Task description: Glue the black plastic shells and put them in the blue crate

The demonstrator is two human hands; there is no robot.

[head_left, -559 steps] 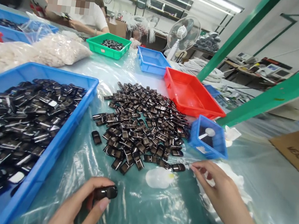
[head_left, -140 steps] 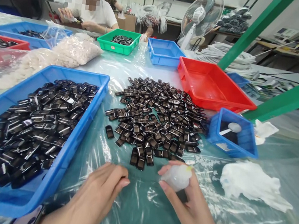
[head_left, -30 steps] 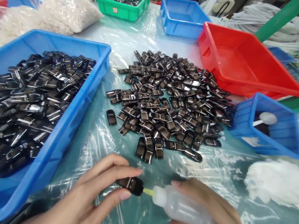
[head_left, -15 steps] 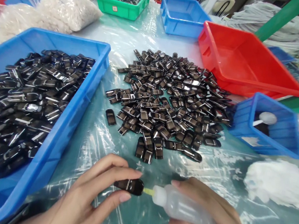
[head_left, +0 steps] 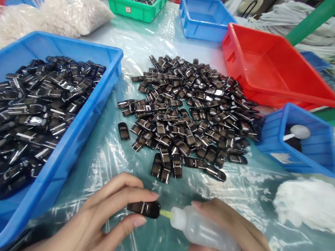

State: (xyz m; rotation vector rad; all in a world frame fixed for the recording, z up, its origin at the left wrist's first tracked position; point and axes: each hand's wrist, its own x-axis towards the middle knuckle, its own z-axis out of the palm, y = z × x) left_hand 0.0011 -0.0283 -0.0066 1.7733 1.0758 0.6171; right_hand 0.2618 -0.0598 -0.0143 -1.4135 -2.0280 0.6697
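Between the thumb and fingers of my left hand (head_left: 108,212) is a small glossy black plastic piece (head_left: 144,208) with a brownish panel and a light stripe. My right hand (head_left: 233,235) is wrapped round a translucent squeeze bottle (head_left: 208,230), which lies on its side in the grip. The bottle's thin yellowish nozzle (head_left: 166,213) points left and meets the rounded right end of the black piece. Beyond my hands a large heap of similar black pieces (head_left: 184,111) covers the middle of the table.
At left stands a blue bin (head_left: 95,112) filled with like pieces. A red tray (head_left: 283,74) and a small blue box (head_left: 312,139) holding a white spoon (head_left: 299,132) are at right, near white cloth (head_left: 313,206). Farther back are a green bin (head_left: 132,11), a blue tray (head_left: 202,31) and plastic bags (head_left: 77,10).
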